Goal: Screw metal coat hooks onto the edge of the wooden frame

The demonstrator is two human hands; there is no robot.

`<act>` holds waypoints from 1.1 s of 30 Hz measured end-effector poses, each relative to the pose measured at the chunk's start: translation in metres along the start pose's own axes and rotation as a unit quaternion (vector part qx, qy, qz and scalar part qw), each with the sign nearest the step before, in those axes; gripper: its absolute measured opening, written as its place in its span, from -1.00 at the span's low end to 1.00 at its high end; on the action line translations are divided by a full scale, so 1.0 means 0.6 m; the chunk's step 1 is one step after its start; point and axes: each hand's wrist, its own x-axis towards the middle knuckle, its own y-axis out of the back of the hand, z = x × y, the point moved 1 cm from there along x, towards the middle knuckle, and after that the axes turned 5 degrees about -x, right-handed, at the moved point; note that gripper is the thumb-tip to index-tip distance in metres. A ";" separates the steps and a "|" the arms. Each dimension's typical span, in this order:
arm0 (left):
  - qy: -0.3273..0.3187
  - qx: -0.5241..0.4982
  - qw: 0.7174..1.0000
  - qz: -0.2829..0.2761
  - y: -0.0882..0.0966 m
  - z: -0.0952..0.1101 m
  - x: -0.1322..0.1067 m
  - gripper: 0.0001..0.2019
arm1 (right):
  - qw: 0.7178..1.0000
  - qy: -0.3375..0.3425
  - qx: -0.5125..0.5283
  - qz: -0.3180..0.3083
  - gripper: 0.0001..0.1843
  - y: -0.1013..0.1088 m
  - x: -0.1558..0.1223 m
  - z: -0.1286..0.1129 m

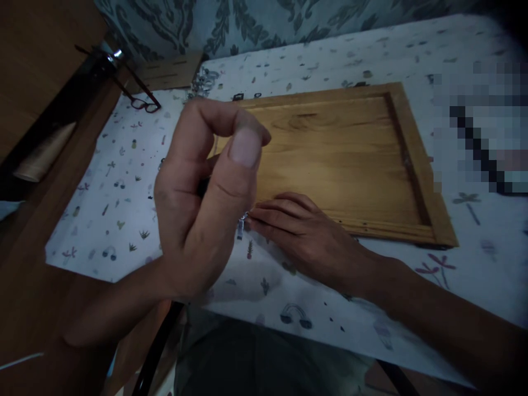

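Observation:
Close to the camera, my left hand point(206, 198) is raised with its fingers curled and the thumb laid over them. A dark bit shows inside the curl, but what it holds is hidden. My right hand point(305, 231) rests at the near edge of a framed wooden panel point(330, 159), fingers close together. Its fingertips pinch a small shiny metal piece point(241, 226) at the panel's near edge, partly hidden by my left hand. The panel lies flat on the table, its left part behind my left hand.
A patterned white cloth point(136, 220) covers the table. Glasses point(144, 104), a cardboard piece point(169, 71) and a heap of small metal parts point(204, 82) lie at the back left. A blurred-out object point(487, 137) is at the right. A patterned wall point(264, 22) stands behind.

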 end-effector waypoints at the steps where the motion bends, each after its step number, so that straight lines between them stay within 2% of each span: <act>1: -0.005 0.011 1.000 -0.014 0.000 0.000 0.002 -0.81 | 1.000 0.001 -0.001 0.002 -0.63 -0.001 0.000 0.000; 5: 0.035 0.019 0.997 -0.073 -0.001 -0.002 0.012 -0.88 | 1.000 0.003 0.006 0.004 -0.60 -0.003 -0.001 0.001; 11: 0.052 0.010 0.989 -0.140 -0.007 -0.010 0.028 -0.93 | 1.000 -0.004 0.020 -0.003 -0.58 -0.001 -0.002 -0.001; 16: 0.103 0.010 0.978 -0.183 -0.008 -0.007 0.036 -0.88 | 1.000 -0.004 0.010 0.003 -0.57 -0.003 -0.003 -0.001; 20: 0.107 0.002 0.980 -0.166 -0.001 -0.004 0.041 -0.87 | 1.000 -0.001 0.001 -0.003 -0.59 -0.007 -0.003 0.000; 26: 0.056 0.018 0.991 -0.120 0.011 -0.001 0.041 -0.91 | 1.000 0.001 0.001 0.008 -0.62 -0.008 -0.002 0.002; 30: 0.083 -0.001 0.995 -0.057 -0.002 0.001 0.027 -0.82 | 1.000 -0.003 0.000 0.012 -0.63 -0.010 -0.001 0.002; 33: 0.062 -0.035 0.997 -0.024 -0.014 -0.004 0.022 -0.76 | 1.000 0.000 0.000 0.006 -0.62 -0.009 0.000 0.002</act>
